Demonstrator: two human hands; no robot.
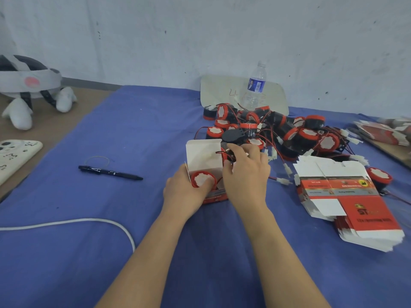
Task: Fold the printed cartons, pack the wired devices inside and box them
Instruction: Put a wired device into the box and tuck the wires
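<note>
Red-and-white printed cardboard carton (203, 156) open on the blue cloth (133, 130), held at centre, one device in.
Left hand (184, 194) grips the carton's base, thumb on the round black device with red-rimmed white face (203, 179) inside. Right hand (246, 172) has its fingers curled at the carton mouth by the red wire; pinch or not, can't tell. Loose device pile (289, 134) behind, flat carton stack (347, 196) to the right.

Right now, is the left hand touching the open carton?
Touching. The head view shows the left hand gripping the open carton at its base.
</note>
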